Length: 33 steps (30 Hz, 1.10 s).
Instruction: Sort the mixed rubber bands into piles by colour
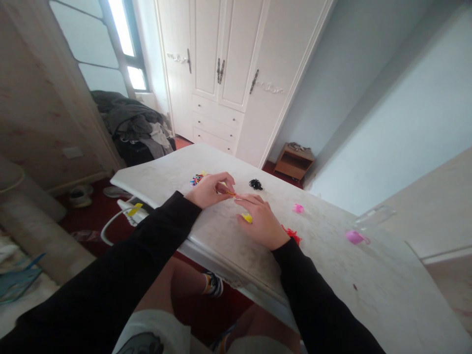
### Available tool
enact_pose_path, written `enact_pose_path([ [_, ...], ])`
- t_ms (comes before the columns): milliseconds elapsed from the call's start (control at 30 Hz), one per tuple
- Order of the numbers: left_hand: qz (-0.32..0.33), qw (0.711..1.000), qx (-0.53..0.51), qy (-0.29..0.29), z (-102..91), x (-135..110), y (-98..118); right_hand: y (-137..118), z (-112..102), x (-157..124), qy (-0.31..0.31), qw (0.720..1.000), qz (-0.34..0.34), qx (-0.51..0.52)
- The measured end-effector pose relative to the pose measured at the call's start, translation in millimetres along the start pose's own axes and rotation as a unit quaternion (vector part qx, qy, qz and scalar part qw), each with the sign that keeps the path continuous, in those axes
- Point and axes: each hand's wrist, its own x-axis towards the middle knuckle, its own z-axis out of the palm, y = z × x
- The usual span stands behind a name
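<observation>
My left hand (212,189) is closed in a pinch above the white table (221,246). Between its thumb and fingertips is a small, thin orange piece (230,193). My right hand (263,221) has its fingers stretched out, their tips right by that piece; whether they touch it I cannot tell. Its thumb is apart, beside a small yellow bundle (247,217) partly hidden by the hand. Red strands (292,234) lie by the right wrist. Behind the left hand is a multicoloured pile of small pieces (197,179), and farther back a black stringy pile (255,184).
A small pink bundle (298,208), a pink pouch-like item (356,237) and a clear plastic box (376,216) are on the table's right side. A white cable (106,228) hangs at the left edge. Beyond stand a white wardrobe (236,64) and heaped clothes (129,120).
</observation>
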Motion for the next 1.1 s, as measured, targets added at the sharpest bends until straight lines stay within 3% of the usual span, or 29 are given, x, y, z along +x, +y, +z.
enact_pose_path([
  [167,0.004,1.000,-0.001,-0.003,-0.2,1.7,-3.5,-1.5,2.3,0.9,0.024,1.000,0.015,-0.008],
  [300,0.004,1.000,0.006,0.000,0.5,2.4,-7.4,-1.1,-3.9,2.0,0.078,0.997,0.012,-0.006],
  [400,-0.006,1.000,-0.016,-0.001,1.2,3.3,-8.8,5.5,-22.1,-1.2,0.130,0.992,0.002,0.003],
  [567,-0.019,0.999,-0.035,-0.002,1.6,4.5,-7.4,39.8,-61.6,-24.2,0.150,0.987,0.037,0.054],
  [667,-0.018,1.000,-0.008,0.001,0.6,4.3,-5.2,68.9,-77.9,-47.4,0.123,0.983,0.119,0.061],
  [800,-0.015,0.999,0.038,0.004,-1.3,3.8,-3.0,93.4,-91.1,-73.6,0.075,0.980,0.153,0.106],
  [1100,-0.016,0.999,0.030,-0.013,-1.4,3.5,-6.5,77.4,-100.7,-76.6,-0.078,0.989,0.080,0.093],
])
